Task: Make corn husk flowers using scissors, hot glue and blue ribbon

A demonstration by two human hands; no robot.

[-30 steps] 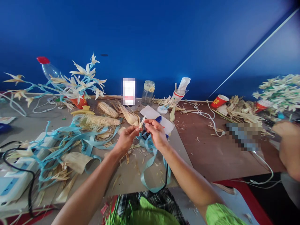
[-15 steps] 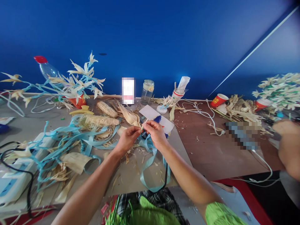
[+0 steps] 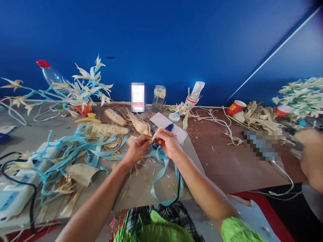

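My left hand and my right hand meet over the table's middle, thumbs and fingertips pinched together. Between them is a small, pale corn husk strip, its lower end mostly covered by fingers. Light-blue ribbon hangs in a loop below my right hand. Just behind the hands lie a dried husk bundle and a white card with something dark blue on it. To the left are corn cobs and a tangle of blue ribbon and wrapped stems.
Husk flowers on blue stems stand in a red cup at back left. A white power strip with a black cord lies front left. A clear bottle stands behind. Another person's arm is at right, near a red paper cup.
My right hand's fingers have shifted slightly around the husk strip, turning a little to the right. My left hand stays almost in place, and the table things have not moved.
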